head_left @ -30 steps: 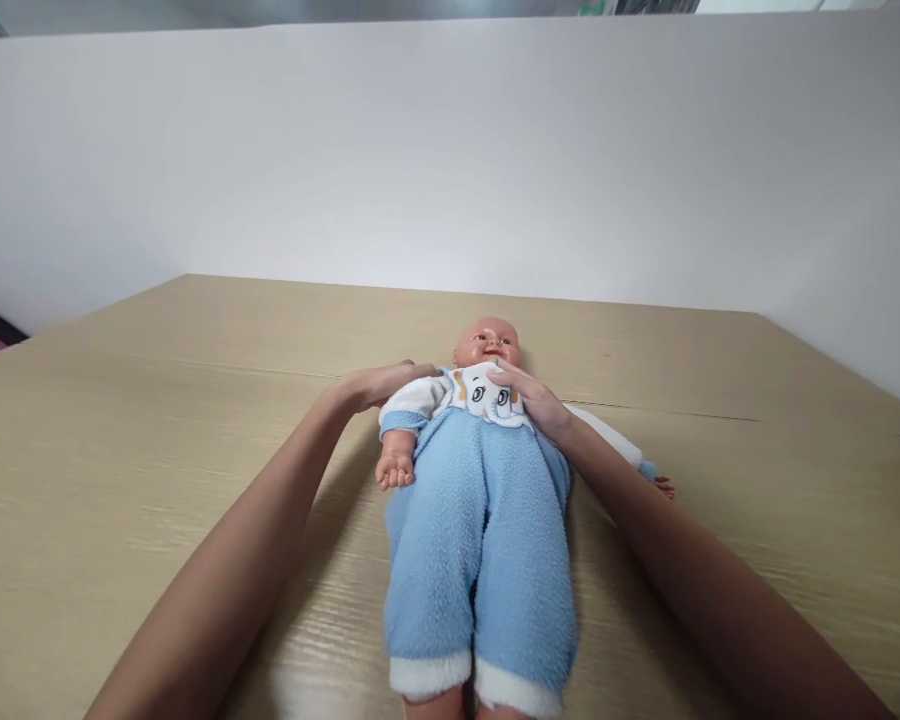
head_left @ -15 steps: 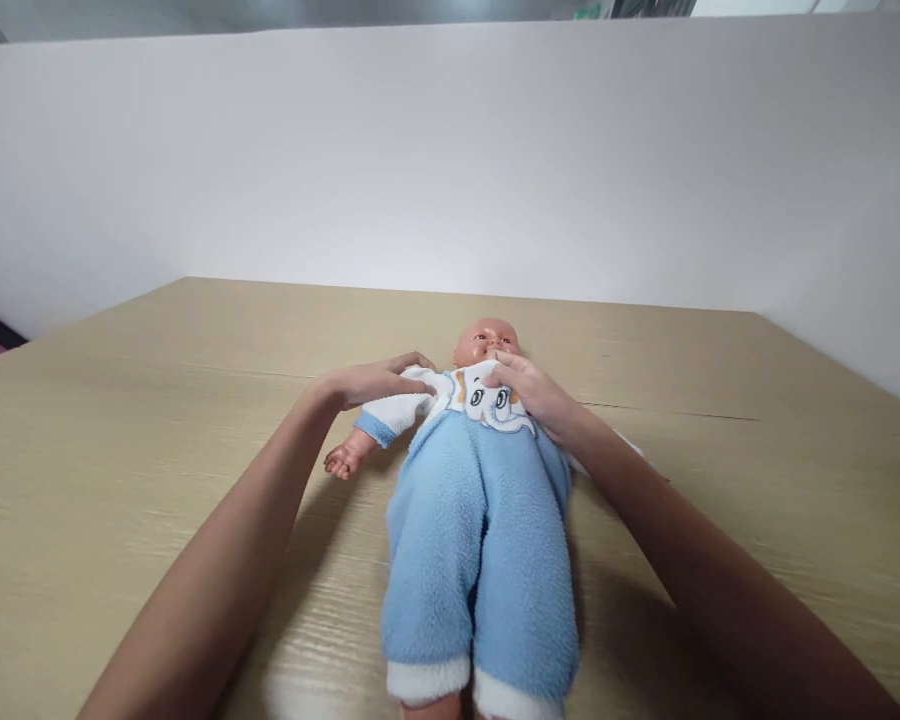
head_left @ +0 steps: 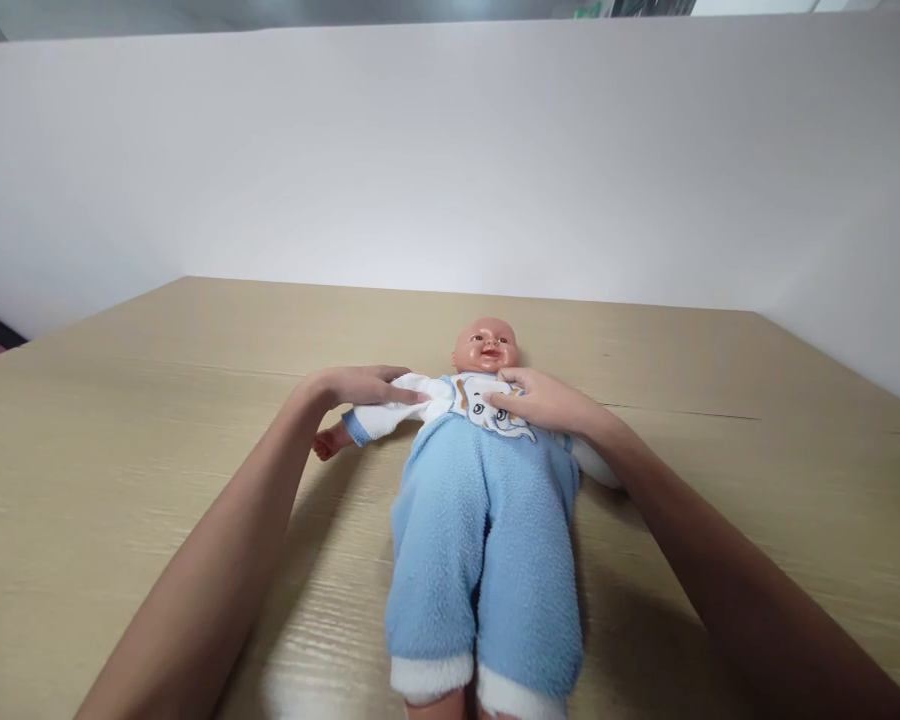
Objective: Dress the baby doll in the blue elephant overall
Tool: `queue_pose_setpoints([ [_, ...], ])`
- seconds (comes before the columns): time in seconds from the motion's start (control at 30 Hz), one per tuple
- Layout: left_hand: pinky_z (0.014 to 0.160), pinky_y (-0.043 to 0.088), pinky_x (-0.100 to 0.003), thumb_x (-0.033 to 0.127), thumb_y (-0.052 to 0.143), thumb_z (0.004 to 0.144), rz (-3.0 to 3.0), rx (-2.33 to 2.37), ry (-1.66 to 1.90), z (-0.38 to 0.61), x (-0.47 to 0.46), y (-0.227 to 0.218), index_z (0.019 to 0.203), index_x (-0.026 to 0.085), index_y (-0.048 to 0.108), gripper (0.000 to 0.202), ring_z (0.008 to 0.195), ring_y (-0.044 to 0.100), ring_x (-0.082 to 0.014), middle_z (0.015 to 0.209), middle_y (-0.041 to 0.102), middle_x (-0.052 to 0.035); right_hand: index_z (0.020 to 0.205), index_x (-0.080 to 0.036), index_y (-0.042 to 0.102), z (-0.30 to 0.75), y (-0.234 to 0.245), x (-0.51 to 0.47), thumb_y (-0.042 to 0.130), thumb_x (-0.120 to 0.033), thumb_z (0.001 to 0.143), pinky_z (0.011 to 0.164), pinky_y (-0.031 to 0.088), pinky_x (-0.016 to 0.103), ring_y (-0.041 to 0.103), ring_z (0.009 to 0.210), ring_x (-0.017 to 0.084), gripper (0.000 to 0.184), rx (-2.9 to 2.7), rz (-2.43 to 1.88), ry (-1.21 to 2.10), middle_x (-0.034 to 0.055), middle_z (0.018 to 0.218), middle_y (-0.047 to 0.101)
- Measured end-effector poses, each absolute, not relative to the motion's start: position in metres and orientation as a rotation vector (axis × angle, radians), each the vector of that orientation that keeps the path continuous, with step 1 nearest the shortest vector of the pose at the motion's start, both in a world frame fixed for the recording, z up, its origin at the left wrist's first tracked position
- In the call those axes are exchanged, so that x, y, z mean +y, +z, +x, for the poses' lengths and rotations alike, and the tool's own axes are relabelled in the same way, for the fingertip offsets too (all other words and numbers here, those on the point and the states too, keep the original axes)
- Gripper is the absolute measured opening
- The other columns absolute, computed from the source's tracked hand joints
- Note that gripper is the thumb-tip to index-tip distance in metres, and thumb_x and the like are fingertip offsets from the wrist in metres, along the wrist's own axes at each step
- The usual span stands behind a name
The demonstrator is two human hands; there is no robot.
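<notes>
The doll [head_left: 450, 520] lies on its back on the bench [head_left: 142, 420], and its arm on the person's left now stands out from the body, whereas a second ago it hung beside the hip. The left hand [head_left: 367, 386] is nearly closed, thumb and fingers gathering the white sleeve [head_left: 382, 420] near the shoulder, which leaves that sleeve drawn outward. The right hand [head_left: 544, 398] has shifted from the mouth [head_left: 490, 353] to the elephant bib [head_left: 487, 412], fingers curled and touching; whether it pinches cloth cannot be told.
</notes>
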State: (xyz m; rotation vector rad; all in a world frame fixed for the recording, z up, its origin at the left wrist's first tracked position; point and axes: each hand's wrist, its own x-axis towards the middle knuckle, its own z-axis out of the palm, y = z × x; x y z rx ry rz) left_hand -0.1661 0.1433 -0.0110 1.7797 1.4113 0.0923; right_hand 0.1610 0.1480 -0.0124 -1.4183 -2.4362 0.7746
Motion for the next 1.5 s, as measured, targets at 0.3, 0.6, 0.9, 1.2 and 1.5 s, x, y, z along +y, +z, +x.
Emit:
queue_pose_setpoints([
  [0.3, 0.09, 0.053, -0.03, 0.068, 0.073, 0.082, 1.804, 1.475, 0.002, -0.174, 0.152, -0.022, 0.139, 0.026, 0.069, 0.071, 0.123, 0.069, -0.0331, 0.142, 0.074, -0.0079, 0.122, -0.023, 0.069, 0.159, -0.007, 0.136, 0.063, -0.067, 0.096, 0.094, 0.052, 0.045, 0.071, 0.116, 0.037, 0.051, -2.348, -1.59, 0.542, 0.0117, 0.128, 0.077],
  [0.6, 0.097, 0.054, -0.035, 0.074, 0.074, 0.081, 1.888, 1.588, 0.124, -0.184, 0.151, -0.013, 0.137, 0.025, 0.065, 0.075, 0.126, 0.067, -0.0337, 0.144, 0.071, -0.0111, 0.136, -0.024, 0.059, 0.246, -0.053, 0.098, 0.07, -0.066, 0.091, 0.11, 0.048, 0.054, 0.065, 0.125, 0.038, 0.063, -2.126, -1.45, 0.185, 0.015, 0.135, 0.07],
  [0.9, 0.116, 0.045, -0.047, 0.046, 0.066, 0.102, 2.606, 1.155, 0.878, -0.027, 0.117, 0.006, 0.122, 0.022, 0.07, 0.031, 0.131, 0.06, -0.0305, 0.131, 0.071, -0.0117, 0.136, -0.028, 0.063, 0.34, -0.09, 0.043, 0.071, -0.051, 0.093, 0.103, 0.053, 0.055, 0.066, 0.122, 0.037, 0.049, -2.167, -1.457, 0.323, 0.012, 0.135, 0.072],
  [1.2, 0.095, 0.049, -0.04, 0.035, 0.054, 0.108, 2.677, 1.074, 0.786, 0.019, 0.129, -0.03, 0.118, 0.021, 0.066, 0.021, 0.109, 0.068, -0.0281, 0.116, 0.075, -0.0109, 0.135, -0.028, 0.059, 0.301, -0.073, 0.067, 0.089, -0.053, 0.079, 0.121, 0.052, 0.05, 0.066, 0.134, 0.031, 0.068, -1.436, -1.158, 0.888, 0.0108, 0.143, 0.068],
  [1.5, 0.097, 0.047, -0.038, 0.038, 0.043, 0.112, 2.861, 0.859, 1.016, 0.008, 0.099, -0.023, 0.127, 0.024, 0.068, 0.033, 0.108, 0.068, -0.0247, 0.116, 0.074, -0.0103, 0.132, -0.025, 0.063, 0.226, -0.076, 0.103, 0.076, -0.033, 0.085, 0.111, 0.052, 0.046, 0.064, 0.119, 0.028, 0.05, -1.649, -0.976, 0.659, 0.0089, 0.127, 0.068],
])
